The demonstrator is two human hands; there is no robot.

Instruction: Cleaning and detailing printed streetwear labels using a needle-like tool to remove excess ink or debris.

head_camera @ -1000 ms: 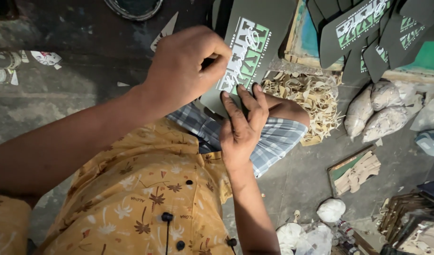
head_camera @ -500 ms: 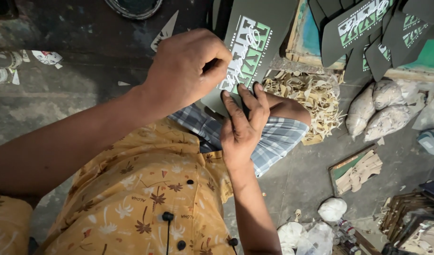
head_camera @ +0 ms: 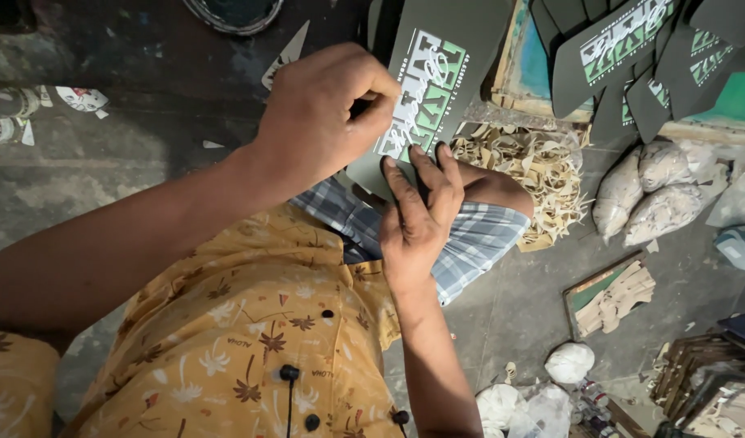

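dark foam sole [head_camera: 437, 89], one, printed green and white, rests tilted on the lap. left hand [head_camera: 324, 122] is curled, pinching its near edge; right hand [head_camera: 417, 211] lies flat, fingers together, on its lower end. beyond: one heap of pale offcuts [head_camera: 534, 170], three filled clear bags [head_camera: 656, 195], several more printed soles [head_camera: 632, 57].

Left hand [head_camera: 328, 113] curls in a pinching grip (thumb tucked); right hand [head_camera: 417, 215] lies flat, fingers extended.
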